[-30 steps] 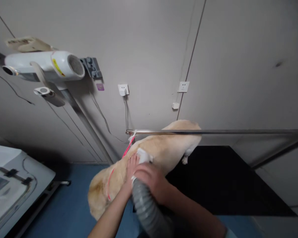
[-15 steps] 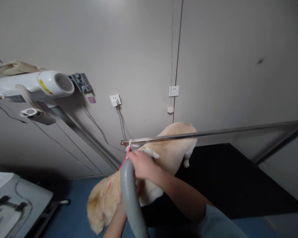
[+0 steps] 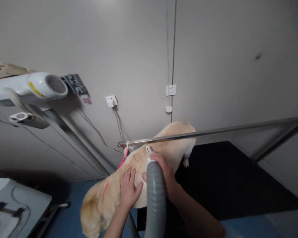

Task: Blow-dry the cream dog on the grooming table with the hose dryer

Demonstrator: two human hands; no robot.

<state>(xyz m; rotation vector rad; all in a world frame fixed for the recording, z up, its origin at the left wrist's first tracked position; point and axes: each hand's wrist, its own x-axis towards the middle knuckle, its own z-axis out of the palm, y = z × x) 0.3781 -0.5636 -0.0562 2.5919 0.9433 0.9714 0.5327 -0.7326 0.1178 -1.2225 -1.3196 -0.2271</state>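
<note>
A cream-coloured dog stands on a black table top, its head at the lower left. My left hand lies flat on the dog's shoulder with its fingers spread. My right hand is wrapped round the white nozzle end of a grey dryer hose. The nozzle's narrow tip points at the fur on the dog's back. A pink leash runs from the dog's neck up to the end of a metal bar.
A white wall-mounted dryer with a ribbed hose is at the left. Two wall sockets and hanging cables are behind the dog. The metal bar crosses above its back. A white cabinet-like unit stands at the lower left on blue floor.
My right hand and the hose have moved right along the dog's back, bringing the nozzle into view. My left hand, largely hidden behind the hose before, now lies flat on the shoulder.
</note>
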